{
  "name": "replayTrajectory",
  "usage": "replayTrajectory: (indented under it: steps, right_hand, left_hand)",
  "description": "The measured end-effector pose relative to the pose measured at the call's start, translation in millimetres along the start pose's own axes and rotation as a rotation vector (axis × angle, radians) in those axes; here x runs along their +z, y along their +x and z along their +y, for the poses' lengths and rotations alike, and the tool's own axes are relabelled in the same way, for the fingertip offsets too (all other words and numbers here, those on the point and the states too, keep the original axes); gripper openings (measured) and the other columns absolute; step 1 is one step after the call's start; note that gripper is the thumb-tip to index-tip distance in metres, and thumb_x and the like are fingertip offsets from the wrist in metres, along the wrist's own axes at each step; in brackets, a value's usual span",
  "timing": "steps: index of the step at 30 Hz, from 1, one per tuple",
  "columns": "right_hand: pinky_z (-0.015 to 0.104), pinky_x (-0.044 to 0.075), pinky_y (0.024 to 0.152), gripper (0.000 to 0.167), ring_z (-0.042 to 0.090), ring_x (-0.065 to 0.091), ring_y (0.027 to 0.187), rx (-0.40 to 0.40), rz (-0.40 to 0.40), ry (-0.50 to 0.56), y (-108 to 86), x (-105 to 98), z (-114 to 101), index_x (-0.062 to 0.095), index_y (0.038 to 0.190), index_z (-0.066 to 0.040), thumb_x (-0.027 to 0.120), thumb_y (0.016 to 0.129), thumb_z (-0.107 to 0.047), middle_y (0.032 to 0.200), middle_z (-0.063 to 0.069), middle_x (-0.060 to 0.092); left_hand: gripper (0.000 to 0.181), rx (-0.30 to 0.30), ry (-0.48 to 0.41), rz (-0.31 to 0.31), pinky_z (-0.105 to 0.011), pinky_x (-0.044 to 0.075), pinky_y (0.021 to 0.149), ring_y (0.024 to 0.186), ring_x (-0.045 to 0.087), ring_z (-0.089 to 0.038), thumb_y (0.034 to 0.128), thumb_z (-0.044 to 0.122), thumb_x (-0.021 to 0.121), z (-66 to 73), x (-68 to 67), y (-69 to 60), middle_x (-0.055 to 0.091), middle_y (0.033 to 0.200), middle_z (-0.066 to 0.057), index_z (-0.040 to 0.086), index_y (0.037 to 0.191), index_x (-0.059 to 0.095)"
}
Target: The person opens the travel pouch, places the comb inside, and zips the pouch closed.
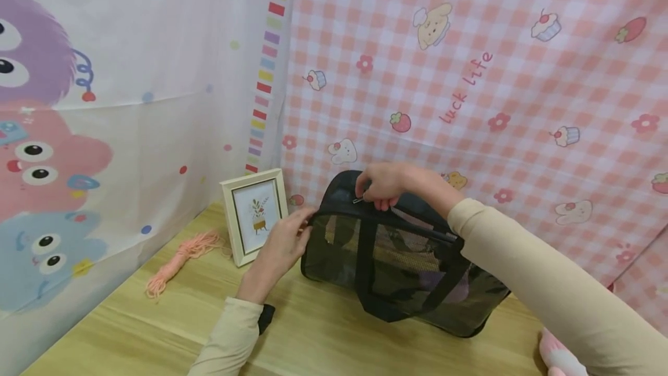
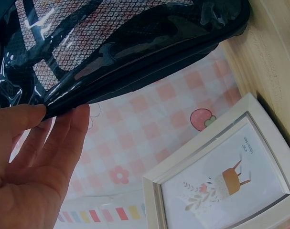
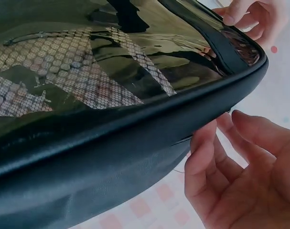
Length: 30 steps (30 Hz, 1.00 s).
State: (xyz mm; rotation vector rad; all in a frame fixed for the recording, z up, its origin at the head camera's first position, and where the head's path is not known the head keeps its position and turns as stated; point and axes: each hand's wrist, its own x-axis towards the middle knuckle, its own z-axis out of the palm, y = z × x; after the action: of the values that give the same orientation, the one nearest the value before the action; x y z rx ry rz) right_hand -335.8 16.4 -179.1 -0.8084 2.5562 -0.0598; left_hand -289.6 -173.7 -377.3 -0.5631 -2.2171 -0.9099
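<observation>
A black bag with see-through walls and dark straps (image 1: 399, 268) stands on the wooden table. My left hand (image 1: 282, 248) pinches its upper left edge between thumb and fingers; in the left wrist view the hand (image 2: 44, 162) holds that black rim (image 2: 116, 78). On the bag's top, my right hand (image 1: 388, 183) has curled fingers at a small metal zipper pull (image 1: 358, 200). The right wrist view shows the right hand (image 3: 245, 171) with bent fingertips against the black edge (image 3: 135, 126); the pull is hidden there. Mesh shows through the clear wall.
A cream picture frame (image 1: 257, 213) stands left of the bag, close to my left hand. Farther left lies a bundle of pink cord (image 1: 180, 260). A pink and white plush item (image 1: 561, 355) is at the bottom right. Printed cloths (image 1: 469, 74) hang behind the table (image 1: 156, 329).
</observation>
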Motion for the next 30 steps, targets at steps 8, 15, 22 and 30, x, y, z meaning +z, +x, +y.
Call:
replayTrajectory:
  steps: [8,15,22,30]
  right_hand:
    - [0.027,0.053,0.058,0.02,0.017,0.061,0.066,0.0,0.03,0.012,3.4,1.4,1.5,0.065,0.106,-0.002,0.048,0.098,-0.009,0.078,0.01,0.064]
    - [0.027,0.055,0.059,0.02,0.017,0.062,0.064,-0.096,0.127,0.01,3.3,4.6,8.3,0.07,0.098,0.003,0.052,0.093,-0.003,0.074,0.009,0.066]
    - [0.028,0.054,0.058,0.019,0.016,0.061,0.061,-0.121,0.206,0.053,2.8,3.2,11.1,0.071,0.098,0.005,0.055,0.093,-0.003,0.072,0.009,0.066]
    - [0.026,0.053,0.053,0.018,0.014,0.059,0.058,-0.149,0.244,0.124,-0.6,4.1,24.0,0.072,0.096,0.006,0.058,0.091,-0.004,0.073,0.012,0.067]
  left_hand:
    - [0.037,-0.003,0.013,-0.007,-0.028,0.056,0.066,0.083,0.066,-0.022,0.086,-0.007,0.064,-0.2,-1.5,1.0,0.064,0.107,-0.013,0.001,0.122,0.06]
    - [0.037,0.001,0.018,-0.005,-0.029,0.055,0.065,0.083,0.066,-0.022,0.0862,-0.007,0.064,-1.8,-1.2,2.0,0.065,0.104,-0.012,0.001,0.122,0.06]
    - [0.038,-0.015,0.008,-0.008,-0.029,0.056,0.067,0.085,0.066,-0.022,0.0869,-0.006,0.063,-2.4,-3.4,2.1,0.064,0.106,-0.013,0.001,0.124,0.059]
    - [0.039,0.019,-0.006,0.015,-0.031,0.056,0.067,0.083,0.067,-0.025,0.0838,-0.01,0.064,-1.7,-0.1,-0.2,0.064,0.11,-0.016,-0.001,0.121,0.06]
